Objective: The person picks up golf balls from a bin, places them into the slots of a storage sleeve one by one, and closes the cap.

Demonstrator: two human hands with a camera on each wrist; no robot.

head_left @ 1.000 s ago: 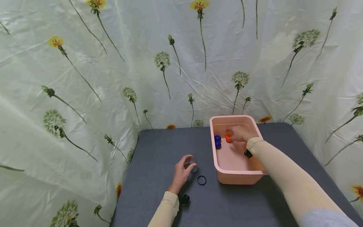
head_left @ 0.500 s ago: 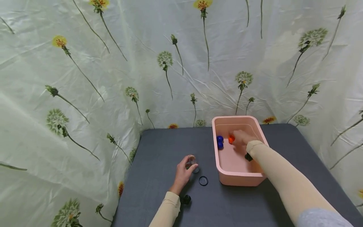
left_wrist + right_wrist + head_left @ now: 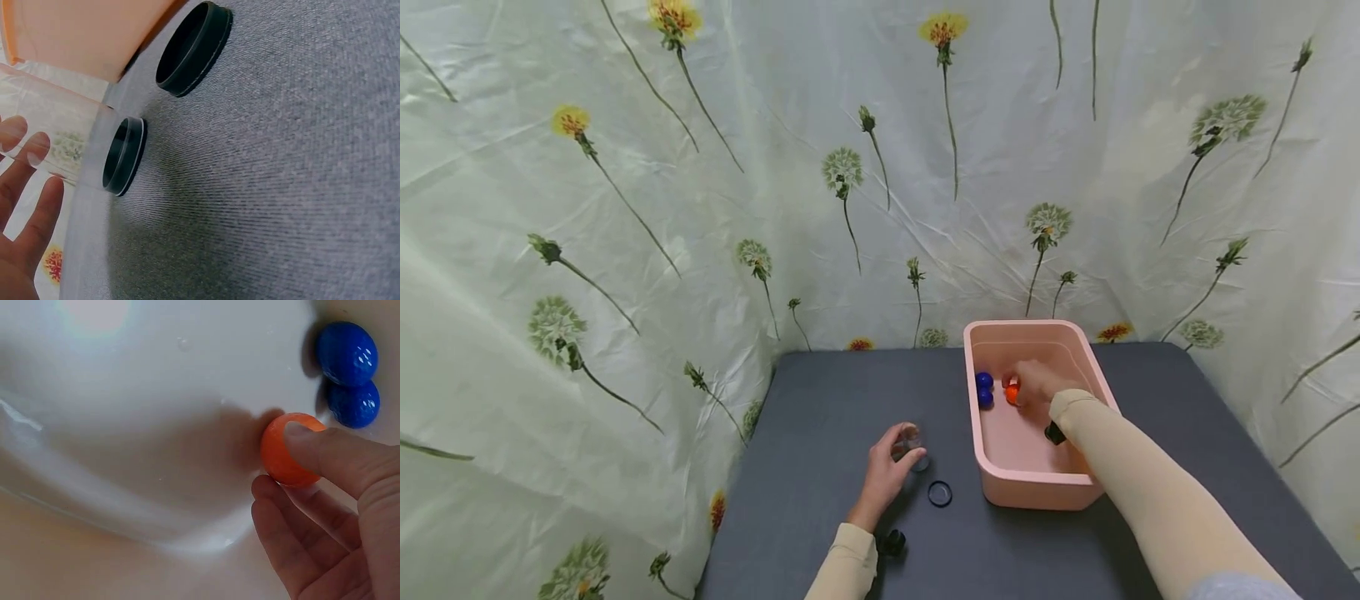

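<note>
My left hand (image 3: 886, 477) holds a clear plastic cylinder (image 3: 910, 437), its thumb and fingers curved around the side. Just beyond the cylinder's lower end, a dark round lid (image 3: 125, 156) lies on the table in the left wrist view; whether they touch I cannot tell. A second black lid (image 3: 195, 49) lies apart, nearer the bin. Inside the pink bin (image 3: 1037, 477), my right hand (image 3: 1037, 383) pinches an orange ball (image 3: 281, 456) between thumb and fingers. Two blue balls (image 3: 347, 353) sit together against the bin's wall, close to the orange one.
The bin stands at the right of a dark grey table (image 3: 835, 392). A flowered white curtain (image 3: 775, 167) hangs behind and along the left side. Dark wrist cameras (image 3: 893, 543) are on both wrists.
The head view has shifted slightly. My right hand has moved a little within the bin, its fingers now around the orange ball. The left hand keeps its hold on the cylinder.
</note>
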